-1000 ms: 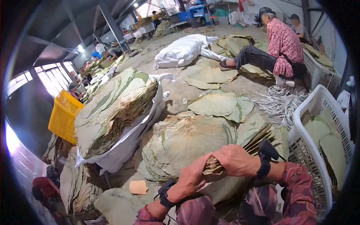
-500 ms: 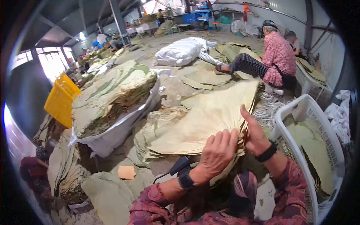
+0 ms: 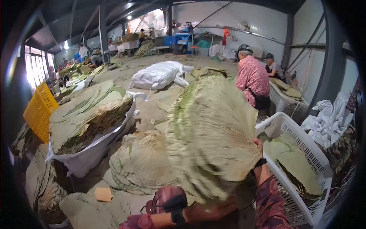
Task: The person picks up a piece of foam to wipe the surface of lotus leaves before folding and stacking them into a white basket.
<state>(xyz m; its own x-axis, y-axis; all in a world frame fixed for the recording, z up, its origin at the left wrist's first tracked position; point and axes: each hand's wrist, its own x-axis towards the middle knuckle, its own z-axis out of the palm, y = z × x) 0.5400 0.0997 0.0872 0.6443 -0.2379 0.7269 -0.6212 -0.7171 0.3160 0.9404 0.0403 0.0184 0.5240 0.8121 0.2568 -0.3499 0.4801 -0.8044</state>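
A thick stack of large dried leaves (image 3: 213,129) is raised and blurred by motion in front of me. My right hand (image 3: 258,147) grips its narrow edge on the right, beside the white basket. Below the stack, my left hand (image 3: 223,209) is largely hidden under the lower leaves and smeared, so its fingers do not show. More leaves (image 3: 143,160) lie in a flat pile left of the raised stack. The white basket (image 3: 271,162) at the right holds several leaves.
A large leaf bundle (image 3: 91,114) sits in white cloth at the left, by a yellow crate (image 3: 40,110). Behind are a white sack (image 3: 158,75), a person in a pink top (image 3: 251,78) and another seated person (image 3: 272,66). White bags (image 3: 324,122) lie at the far right.
The leaf stack has been lifted and tipped upright. My left hand has moved from its top face to underneath. The view has shifted right, and the person in pink sits more upright.
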